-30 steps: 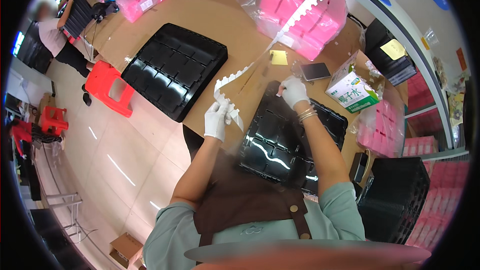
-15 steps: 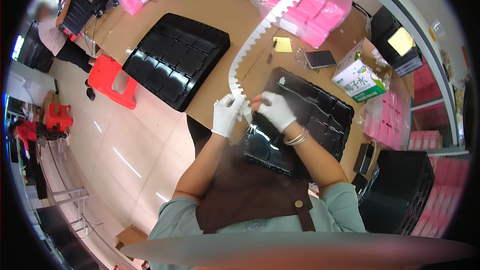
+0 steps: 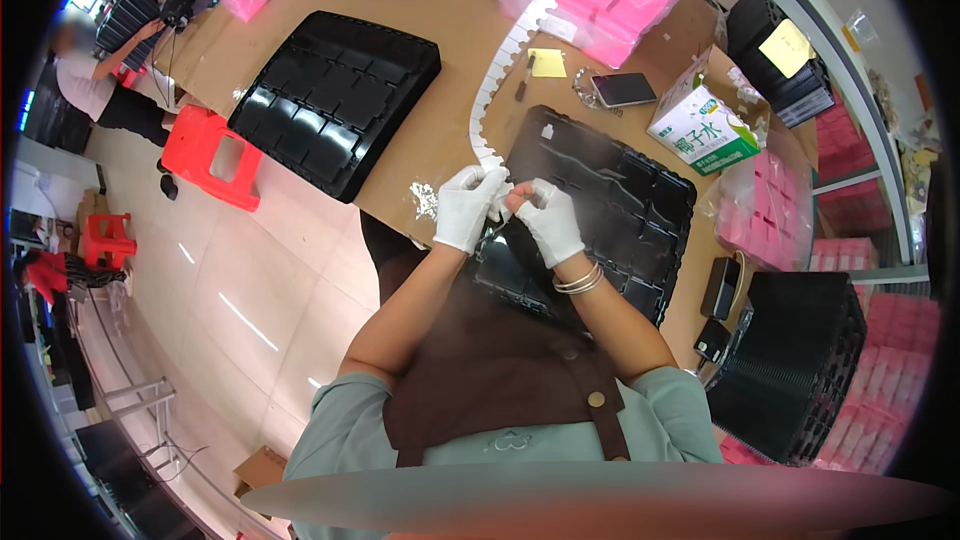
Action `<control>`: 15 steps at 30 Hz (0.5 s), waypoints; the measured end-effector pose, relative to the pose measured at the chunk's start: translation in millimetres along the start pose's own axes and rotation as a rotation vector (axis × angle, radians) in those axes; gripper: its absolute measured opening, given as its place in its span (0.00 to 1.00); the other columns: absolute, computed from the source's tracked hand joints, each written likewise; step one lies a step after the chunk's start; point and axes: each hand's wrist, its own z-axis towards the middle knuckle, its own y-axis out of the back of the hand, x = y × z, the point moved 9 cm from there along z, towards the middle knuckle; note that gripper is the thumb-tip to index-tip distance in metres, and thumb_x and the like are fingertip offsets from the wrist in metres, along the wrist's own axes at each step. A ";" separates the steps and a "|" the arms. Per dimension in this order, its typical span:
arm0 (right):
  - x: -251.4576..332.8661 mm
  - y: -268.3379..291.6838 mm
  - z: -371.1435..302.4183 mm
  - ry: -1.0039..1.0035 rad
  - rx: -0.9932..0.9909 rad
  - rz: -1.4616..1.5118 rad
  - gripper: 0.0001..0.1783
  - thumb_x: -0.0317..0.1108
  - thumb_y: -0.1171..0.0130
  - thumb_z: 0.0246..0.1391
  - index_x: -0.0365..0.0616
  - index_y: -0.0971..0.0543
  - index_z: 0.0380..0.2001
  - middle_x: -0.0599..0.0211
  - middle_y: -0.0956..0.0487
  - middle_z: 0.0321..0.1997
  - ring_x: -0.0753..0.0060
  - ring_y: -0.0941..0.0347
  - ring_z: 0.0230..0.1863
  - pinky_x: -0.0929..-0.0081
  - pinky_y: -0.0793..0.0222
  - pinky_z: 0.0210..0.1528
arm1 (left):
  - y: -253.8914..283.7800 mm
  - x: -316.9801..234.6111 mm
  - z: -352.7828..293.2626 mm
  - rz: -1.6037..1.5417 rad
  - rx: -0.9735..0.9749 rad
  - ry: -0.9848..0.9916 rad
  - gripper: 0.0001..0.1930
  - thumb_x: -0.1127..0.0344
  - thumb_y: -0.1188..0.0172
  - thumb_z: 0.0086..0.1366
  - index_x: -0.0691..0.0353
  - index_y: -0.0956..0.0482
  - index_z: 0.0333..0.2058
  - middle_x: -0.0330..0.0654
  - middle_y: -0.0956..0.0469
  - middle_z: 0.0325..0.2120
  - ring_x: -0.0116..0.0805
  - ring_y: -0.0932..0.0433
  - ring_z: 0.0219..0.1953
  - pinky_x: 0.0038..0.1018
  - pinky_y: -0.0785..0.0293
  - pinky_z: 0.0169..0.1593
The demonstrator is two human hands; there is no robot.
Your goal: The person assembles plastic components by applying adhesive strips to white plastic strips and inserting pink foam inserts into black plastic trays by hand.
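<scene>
My left hand [image 3: 468, 210], in a white glove, is closed on the lower end of a long white strip [image 3: 487, 100] with a toothed edge. The strip curves up and away across the table. My right hand [image 3: 550, 224], gloved with bare fingertips, is pinched close beside the left one. Whatever lies between its fingers is too small and covered to make out. Both hands are over the near left part of a glossy black plastic tray [image 3: 622, 202]. Small white scraps [image 3: 424, 201] lie on the table left of my left hand.
Another black tray [image 3: 340, 90] lies to the left. Beyond the right-hand tray are a phone [image 3: 623, 89], a yellow note [image 3: 547, 63], a pen [image 3: 525, 78] and a carton [image 3: 700, 130]. Pink wrapped packs [image 3: 600, 0] stand at the back. A red stool [image 3: 208, 155] flanks the table.
The whole view has shifted slightly. My right hand has come lower and is turned with its fingertips toward the left hand. The white scraps beside my left hand now show more fully.
</scene>
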 end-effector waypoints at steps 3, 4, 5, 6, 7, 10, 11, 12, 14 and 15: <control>-10.4 1.7 -1.2 -0.046 -0.024 -0.005 0.04 0.26 0.39 0.46 0.40 0.23 0.27 0.74 0.25 0.24 0.84 0.31 0.29 0.82 0.35 0.33 | -0.4 -3.0 -2.4 -0.010 0.004 -0.053 0.07 0.68 0.42 0.59 0.65 0.22 0.27 0.35 0.25 0.19 0.18 0.31 0.18 0.16 0.38 0.21; -8.8 0.1 -2.6 -0.048 -0.018 -0.005 0.04 0.26 0.39 0.46 0.40 0.23 0.27 0.74 0.25 0.24 0.84 0.31 0.29 0.82 0.35 0.33 | 0.2 3.1 -2.5 -0.004 0.017 -0.003 0.07 0.67 0.42 0.59 0.65 0.23 0.28 0.35 0.25 0.20 0.18 0.31 0.18 0.16 0.38 0.21; 4.6 4.0 -4.6 0.044 -0.077 -0.133 0.03 0.25 0.39 0.45 0.40 0.23 0.26 0.75 0.25 0.25 0.84 0.31 0.30 0.82 0.35 0.33 | 1.2 9.1 -2.5 0.001 0.030 0.046 0.08 0.66 0.42 0.60 0.65 0.23 0.30 0.36 0.25 0.21 0.18 0.31 0.19 0.16 0.37 0.22; 18.3 6.5 -7.6 0.137 -0.135 -0.261 0.04 0.23 0.40 0.44 0.40 0.23 0.26 0.75 0.26 0.26 0.83 0.31 0.30 0.82 0.34 0.34 | 4.9 10.5 -1.6 0.000 0.023 0.048 0.08 0.66 0.42 0.60 0.65 0.23 0.30 0.36 0.25 0.21 0.18 0.31 0.19 0.16 0.37 0.22; 21.4 6.0 -9.8 0.134 -0.129 -0.261 0.04 0.23 0.40 0.44 0.40 0.23 0.26 0.75 0.26 0.26 0.83 0.31 0.30 0.82 0.34 0.34 | 6.6 17.5 -0.7 -0.159 0.031 0.110 0.09 0.64 0.42 0.60 0.65 0.23 0.32 0.36 0.25 0.22 0.18 0.32 0.18 0.16 0.38 0.21; 23.3 5.1 -14.7 0.193 -0.051 -0.060 0.05 0.21 0.40 0.42 0.41 0.24 0.25 0.73 0.26 0.28 0.80 0.31 0.31 0.82 0.35 0.35 | 24.2 10.5 -2.2 -0.232 -0.008 0.098 0.11 0.62 0.43 0.61 0.65 0.24 0.35 0.36 0.25 0.23 0.18 0.34 0.17 0.15 0.40 0.20; 11.2 -1.5 -13.0 0.212 0.078 -0.220 0.05 0.22 0.40 0.39 0.42 0.23 0.23 0.69 0.26 0.30 0.74 0.30 0.32 0.79 0.33 0.36 | 35.4 -0.6 -0.4 -0.142 -0.048 0.022 0.12 0.61 0.43 0.62 0.65 0.24 0.36 0.36 0.25 0.24 0.18 0.34 0.17 0.15 0.41 0.20; -2.9 -8.5 -13.0 0.230 0.207 -0.379 0.05 0.22 0.40 0.37 0.43 0.22 0.22 0.65 0.26 0.32 0.67 0.29 0.32 0.75 0.32 0.38 | 49.3 5.9 5.8 -0.044 -0.080 0.046 0.12 0.61 0.43 0.62 0.65 0.24 0.35 0.37 0.24 0.24 0.17 0.34 0.17 0.14 0.42 0.20; -8.9 -30.8 -27.9 0.235 0.420 -0.730 0.04 0.25 0.39 0.34 0.45 0.21 0.19 0.60 0.25 0.35 0.55 0.29 0.38 0.67 0.30 0.42 | 56.7 0.6 2.4 -0.054 -0.098 0.036 0.12 0.61 0.42 0.62 0.66 0.24 0.35 0.38 0.24 0.24 0.18 0.34 0.16 0.14 0.41 0.20; -14.9 -40.8 -34.8 0.171 0.484 -0.899 0.03 0.27 0.37 0.34 0.44 0.21 0.19 0.60 0.26 0.36 0.55 0.30 0.40 0.67 0.30 0.43 | 58.7 -3.9 -0.4 -0.063 -0.114 0.024 0.13 0.61 0.42 0.62 0.66 0.24 0.35 0.38 0.24 0.24 0.18 0.34 0.16 0.14 0.41 0.19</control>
